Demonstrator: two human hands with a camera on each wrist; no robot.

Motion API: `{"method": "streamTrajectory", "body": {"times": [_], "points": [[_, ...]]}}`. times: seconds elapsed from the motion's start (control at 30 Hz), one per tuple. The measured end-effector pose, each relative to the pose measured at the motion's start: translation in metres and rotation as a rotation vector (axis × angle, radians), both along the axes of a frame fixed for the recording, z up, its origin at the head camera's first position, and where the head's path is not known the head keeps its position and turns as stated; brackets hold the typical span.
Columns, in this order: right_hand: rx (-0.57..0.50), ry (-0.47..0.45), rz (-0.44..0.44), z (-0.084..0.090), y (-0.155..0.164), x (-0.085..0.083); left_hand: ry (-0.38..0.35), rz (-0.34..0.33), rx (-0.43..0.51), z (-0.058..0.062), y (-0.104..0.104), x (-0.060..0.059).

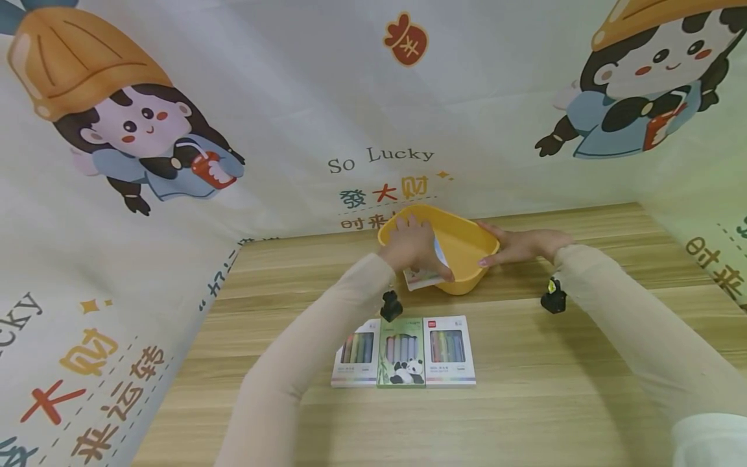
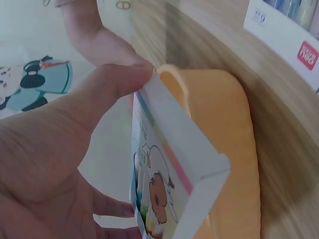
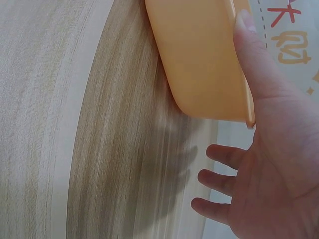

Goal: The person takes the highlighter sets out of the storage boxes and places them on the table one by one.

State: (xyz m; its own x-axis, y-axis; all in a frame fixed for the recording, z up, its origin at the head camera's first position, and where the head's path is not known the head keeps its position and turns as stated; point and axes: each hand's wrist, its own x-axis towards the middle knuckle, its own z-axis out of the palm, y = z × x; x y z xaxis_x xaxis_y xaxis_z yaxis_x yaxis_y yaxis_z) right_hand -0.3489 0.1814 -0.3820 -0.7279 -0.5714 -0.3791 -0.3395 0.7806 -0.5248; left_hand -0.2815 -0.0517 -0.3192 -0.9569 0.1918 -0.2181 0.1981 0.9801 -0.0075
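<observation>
My left hand grips a flat white box of coloured pens, thumb on one edge and fingers on the other side. This box has a cartoon animal print and is tilted at the near left side of a yellow plastic bin. Part of the bin is hidden behind the hand and box. At the bin's right end, my right hand touches the rim with its thumb. In the right wrist view, three of its fingers are extended and apart from the bin.
Three pen boxes lie side by side on the wooden table: a white box, a green panda box and another white box. Behind the bin stands a printed cloth backdrop, with more of it at both sides.
</observation>
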Motion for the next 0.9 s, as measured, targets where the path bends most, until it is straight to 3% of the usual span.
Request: {"method": "streamTrajectory", "body": {"times": [0.9], "points": [[0.005, -0.015, 0.014, 0.003, 0.0, 0.002, -0.01, -0.094, -0.026, -0.012, 0.012, 0.032]]}}
